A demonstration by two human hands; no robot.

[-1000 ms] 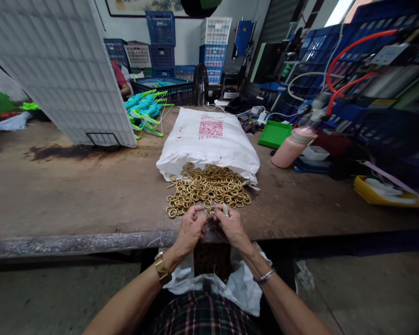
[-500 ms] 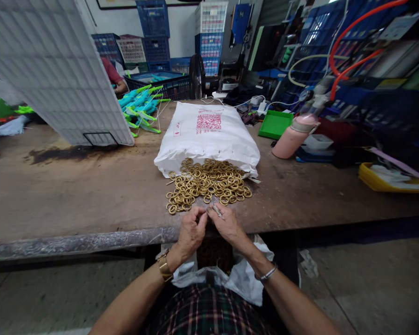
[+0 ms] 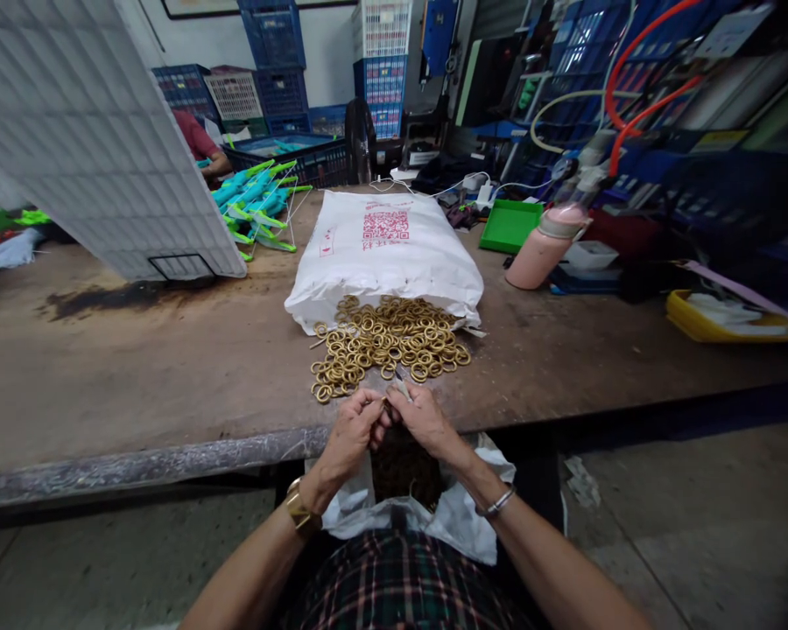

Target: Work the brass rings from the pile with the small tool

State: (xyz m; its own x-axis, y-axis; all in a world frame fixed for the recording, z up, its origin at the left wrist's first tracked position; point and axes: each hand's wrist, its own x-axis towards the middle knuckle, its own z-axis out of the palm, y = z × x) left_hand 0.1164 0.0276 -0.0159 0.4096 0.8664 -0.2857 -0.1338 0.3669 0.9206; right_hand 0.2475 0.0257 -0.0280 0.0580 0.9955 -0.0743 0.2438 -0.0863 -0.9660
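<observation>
My left hand [image 3: 356, 427] is closed in a pinch near the table's front edge, and a bit of a gold-coloured ring shows between its fingertips. Against it my right hand [image 3: 428, 423] is closed around a small pale tool [image 3: 403, 387] with a dark, narrow tip; its exact kind is unclear. Just beyond both hands lies a loose pile of gold-coloured rings [image 3: 394, 337]. They spill from the mouth of a white woven sack [image 3: 387, 262] printed in red. Below the hands, an opened white bag [image 3: 460, 516] in my lap has dark contents that I cannot make out.
A pink bottle [image 3: 537, 254] and a green tray [image 3: 510, 226] stand right of the sack, with a yellow tray [image 3: 709, 325] farther right. At left rise a grey-white ribbed panel [image 3: 124, 149] and teal-green plastic pieces [image 3: 259, 206]. Another person's arm [image 3: 218, 164] shows behind the panel.
My hands stay together at the table edge, with the fingers shifting slightly. A bit of gold now shows at the left fingertips, and the tool's tip points farther forward. The whole view has shifted slightly.
</observation>
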